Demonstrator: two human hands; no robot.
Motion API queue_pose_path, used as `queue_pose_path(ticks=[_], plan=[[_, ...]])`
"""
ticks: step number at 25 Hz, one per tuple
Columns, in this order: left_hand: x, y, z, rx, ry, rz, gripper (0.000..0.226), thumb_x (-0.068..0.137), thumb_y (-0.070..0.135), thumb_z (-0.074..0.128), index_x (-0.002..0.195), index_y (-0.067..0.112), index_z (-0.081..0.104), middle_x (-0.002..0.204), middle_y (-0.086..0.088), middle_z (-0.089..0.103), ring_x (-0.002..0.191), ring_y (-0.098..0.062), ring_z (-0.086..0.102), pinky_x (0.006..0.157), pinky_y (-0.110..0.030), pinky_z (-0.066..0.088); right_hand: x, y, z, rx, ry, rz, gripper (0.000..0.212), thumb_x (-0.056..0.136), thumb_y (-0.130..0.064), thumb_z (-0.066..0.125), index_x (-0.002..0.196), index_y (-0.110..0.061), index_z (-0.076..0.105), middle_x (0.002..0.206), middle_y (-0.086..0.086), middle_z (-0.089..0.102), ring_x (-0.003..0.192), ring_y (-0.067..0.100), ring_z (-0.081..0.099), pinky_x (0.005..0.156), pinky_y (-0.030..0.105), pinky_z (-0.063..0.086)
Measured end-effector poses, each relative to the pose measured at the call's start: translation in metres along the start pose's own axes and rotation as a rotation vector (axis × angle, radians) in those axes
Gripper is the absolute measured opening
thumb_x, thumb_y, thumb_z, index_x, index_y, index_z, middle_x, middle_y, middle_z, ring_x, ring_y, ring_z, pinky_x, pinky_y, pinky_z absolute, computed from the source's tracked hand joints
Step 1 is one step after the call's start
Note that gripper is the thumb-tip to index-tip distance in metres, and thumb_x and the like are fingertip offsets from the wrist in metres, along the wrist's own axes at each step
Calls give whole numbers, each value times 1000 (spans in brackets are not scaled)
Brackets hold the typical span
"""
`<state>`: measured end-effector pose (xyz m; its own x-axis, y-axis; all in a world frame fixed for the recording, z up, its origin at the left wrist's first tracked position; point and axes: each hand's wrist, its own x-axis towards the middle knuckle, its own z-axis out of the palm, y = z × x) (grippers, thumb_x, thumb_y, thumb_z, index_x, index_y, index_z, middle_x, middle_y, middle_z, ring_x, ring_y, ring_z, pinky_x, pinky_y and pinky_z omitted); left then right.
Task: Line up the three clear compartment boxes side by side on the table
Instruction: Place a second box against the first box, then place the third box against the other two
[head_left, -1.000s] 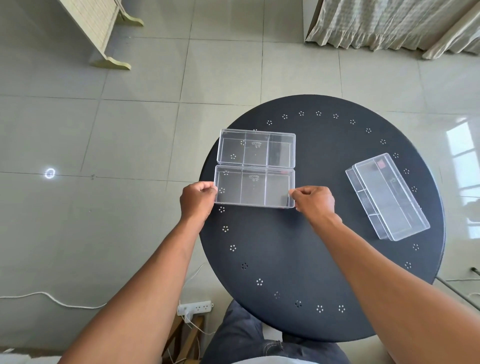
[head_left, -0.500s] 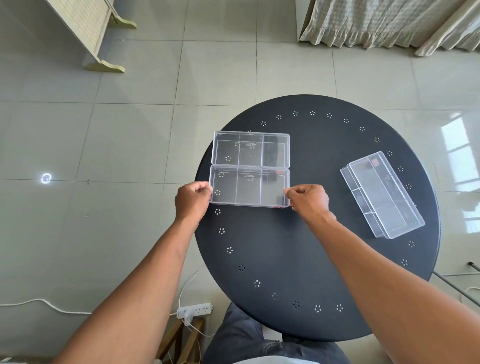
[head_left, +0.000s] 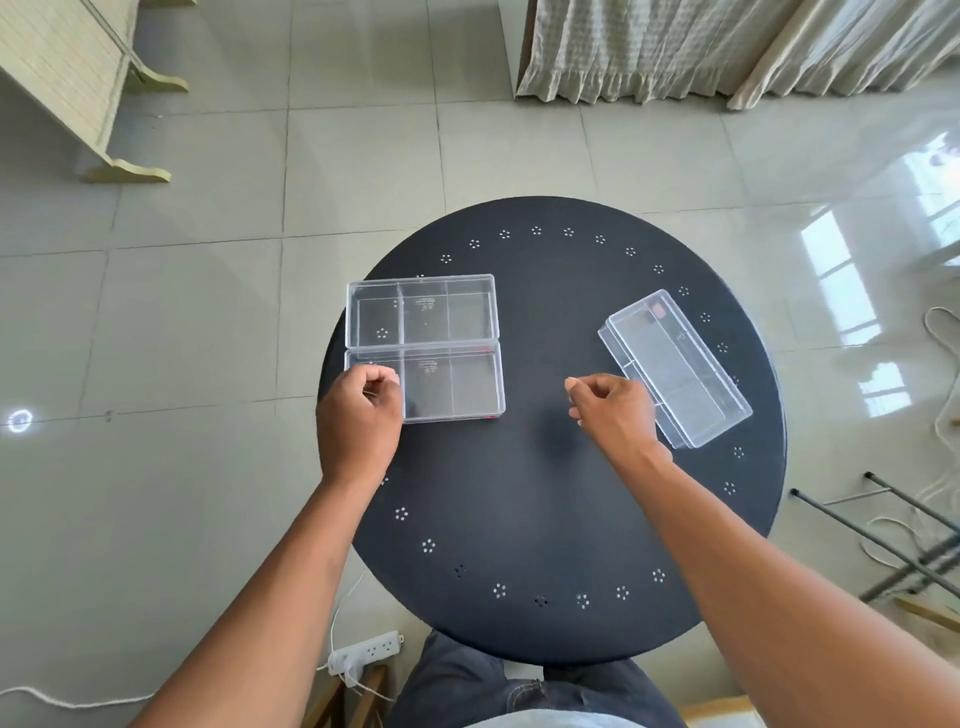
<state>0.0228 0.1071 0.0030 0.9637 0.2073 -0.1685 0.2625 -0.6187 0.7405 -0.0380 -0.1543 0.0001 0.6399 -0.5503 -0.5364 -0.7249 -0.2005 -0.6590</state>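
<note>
Two clear compartment boxes lie on the left of the round black table (head_left: 545, 509), long sides touching. One is the far box (head_left: 421, 312), the other the near box (head_left: 457, 387). The third clear box (head_left: 680, 364) lies apart on the right, turned at an angle. My left hand (head_left: 358, 421) hovers over the near box's left end with fingers curled, hiding that corner; I cannot tell if it touches. My right hand (head_left: 613, 410) is loosely curled and holds nothing, just left of the third box.
The near box's left end reaches the table's left edge. A white power strip (head_left: 366, 649) and cable lie on the tiled floor below the table. Thin metal rods (head_left: 883, 540) and cords lie on the floor at the right. A wooden screen (head_left: 67, 78) stands far left.
My right hand let go of the near box's right end and moved right toward the third box. My left hand shifted from the box's left edge to over it.
</note>
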Motion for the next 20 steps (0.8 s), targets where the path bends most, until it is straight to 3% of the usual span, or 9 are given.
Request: queue_pose_path(ticks=[4, 7, 11, 13, 14, 15, 18, 20], plan=[[-18, 51, 51, -18, -140, 137, 16, 91, 14, 62, 78, 18, 71, 75, 5, 70, 74, -18, 64, 66, -14, 43, 3, 32, -51, 141, 90, 51, 24, 92, -38, 67, 80, -20, 77, 75, -1, 80, 87, 26, 80, 83, 43, 65], [-34, 93, 100, -25, -271, 197, 14, 91, 16, 63, 82, 15, 73, 78, 3, 74, 75, -19, 66, 73, -26, 51, 7, 55, -90, 228, 198, 64, 21, 88, -37, 68, 80, -21, 79, 71, -4, 80, 82, 22, 80, 86, 44, 65], [-38, 136, 157, 12, -383, 235, 13, 91, 21, 65, 93, 15, 76, 83, 5, 71, 80, -18, 66, 76, -26, 49, 13, 80, -127, 247, 289, 104, 18, 87, -38, 67, 84, -24, 78, 74, -3, 80, 83, 19, 79, 88, 43, 63], [-32, 151, 183, 97, -434, 210, 17, 90, 24, 65, 88, 13, 78, 75, 3, 63, 74, -21, 59, 71, -30, 48, 18, 88, -143, 208, 321, 113, 19, 88, -40, 66, 92, -27, 79, 82, -7, 78, 90, 20, 76, 89, 42, 62], [-30, 154, 195, 149, -453, 183, 32, 89, 26, 64, 78, -5, 60, 70, 1, 57, 68, -22, 52, 67, -33, 48, 22, 90, -149, 164, 330, 101, 19, 91, -38, 66, 99, -26, 79, 89, -6, 77, 94, 20, 73, 90, 38, 59], [-30, 157, 203, 202, -491, 156, 31, 87, 28, 63, 62, 11, 54, 65, -3, 51, 63, -24, 47, 62, -35, 46, 28, 91, -153, 110, 331, 81, 21, 94, -35, 65, 107, -25, 78, 98, -4, 77, 99, 21, 71, 93, 36, 57], [-42, 157, 220, 248, -542, 35, 45, 83, 35, 64, 53, 15, 37, 52, -5, 43, 54, -27, 51, 62, -38, 55, 53, 93, -154, -19, 255, -11, 34, 99, -30, 63, 128, -17, 70, 131, 6, 71, 124, 26, 63, 106, 36, 47], [-51, 153, 226, 240, -582, -48, 39, 79, 36, 64, 56, 15, 41, 57, -5, 51, 57, -26, 55, 69, -44, 62, 66, 92, -151, -120, 179, -16, 38, 100, -26, 61, 135, -11, 66, 136, 9, 67, 129, 30, 58, 105, 34, 43]])
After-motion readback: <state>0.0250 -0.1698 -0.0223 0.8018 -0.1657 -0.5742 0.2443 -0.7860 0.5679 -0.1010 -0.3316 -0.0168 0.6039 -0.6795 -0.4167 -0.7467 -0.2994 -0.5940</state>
